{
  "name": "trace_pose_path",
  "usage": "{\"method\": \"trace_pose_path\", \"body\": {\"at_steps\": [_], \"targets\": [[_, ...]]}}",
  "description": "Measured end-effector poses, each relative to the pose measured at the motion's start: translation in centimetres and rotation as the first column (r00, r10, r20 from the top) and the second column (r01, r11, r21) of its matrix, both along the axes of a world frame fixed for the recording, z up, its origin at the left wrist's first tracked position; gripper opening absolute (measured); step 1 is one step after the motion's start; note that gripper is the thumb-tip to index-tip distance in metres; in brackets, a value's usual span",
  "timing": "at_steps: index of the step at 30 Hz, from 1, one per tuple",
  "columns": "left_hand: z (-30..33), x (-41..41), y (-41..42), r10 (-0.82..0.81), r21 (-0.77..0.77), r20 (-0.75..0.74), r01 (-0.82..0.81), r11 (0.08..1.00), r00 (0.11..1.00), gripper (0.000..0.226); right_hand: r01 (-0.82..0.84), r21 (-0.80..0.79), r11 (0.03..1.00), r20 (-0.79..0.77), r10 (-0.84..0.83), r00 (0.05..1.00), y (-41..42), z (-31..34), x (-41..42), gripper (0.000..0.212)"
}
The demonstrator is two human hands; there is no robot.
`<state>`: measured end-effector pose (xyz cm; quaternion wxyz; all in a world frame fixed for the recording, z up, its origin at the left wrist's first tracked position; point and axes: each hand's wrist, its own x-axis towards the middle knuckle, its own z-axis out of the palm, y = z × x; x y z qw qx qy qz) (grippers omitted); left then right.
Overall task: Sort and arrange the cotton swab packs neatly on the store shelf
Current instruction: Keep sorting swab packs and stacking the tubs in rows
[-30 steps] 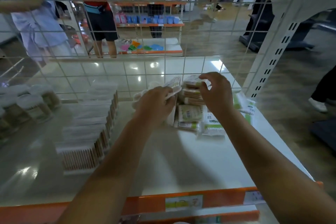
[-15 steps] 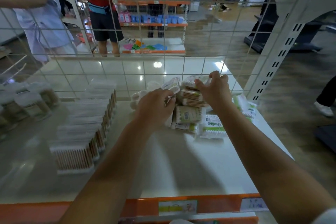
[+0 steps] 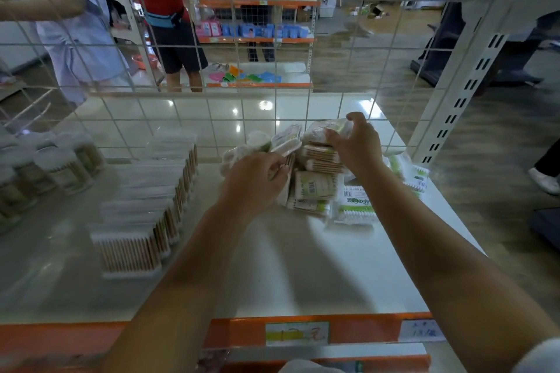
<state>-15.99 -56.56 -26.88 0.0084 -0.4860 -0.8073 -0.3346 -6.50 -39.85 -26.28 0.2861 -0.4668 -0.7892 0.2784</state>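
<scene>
Both hands at the heap near the white shelf's back right corner. Right hand has climbed, fingers now curled around a crinkly clear bag of swabs on top. Left hand still pinches a slim flat pack upright. Sorting just begun.

Wood floor (glossy), wire grid

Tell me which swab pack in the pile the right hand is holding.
The right hand holds the clear bag of swabs on top of the pile, by the wire grid. The other packs lie lower, under or beside it.
</scene>
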Motion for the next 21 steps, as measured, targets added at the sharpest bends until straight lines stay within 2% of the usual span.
{"method": "trace_pose_path", "body": {"at_steps": [4, 8, 13, 18, 21], "targets": [[-0.2, 0.0, -0.4, 0.000, 0.013, 0.035, -0.001, 1.000, 0.999, 0.023, -0.030, 0.001, 1.000, -0.178, 0.030, 0.984, -0.3, -0.4, 0.5, 0.051], [-0.7, 0.2, -0.9, -0.021, 0.029, 0.113, 0.018, 0.999, 0.993, 0.023, -0.028, 0.009, 1.000, -0.284, 0.029, 0.959, -1.0, -0.5, 0.9, 0.046], [-0.9, 0.5, -1.4, -0.026, 0.053, 0.135, 0.019, 0.998, 0.990, 0.024, -0.034, 0.012, 0.999, -0.442, 0.036, 0.896, -1.7, 0.2, 1.5, 0.047], [-0.6, 0.9, -1.8, -0.047, 0.089, 0.160, 0.033, 0.996, 0.986, 0.024, -0.085, -0.014, 0.996, -0.605, 0.059, 0.794, -2.7, 1.0, 2.4, 0.045], [-0.7, 1.2, -2.3, -0.048, 0.106, 0.245, 0.023, 0.994, 0.968, 0.020, -0.186, -0.117, 0.976, -0.728, 0.043, 0.684, -3.2, 1.5, 3.4, 0.039]]}}
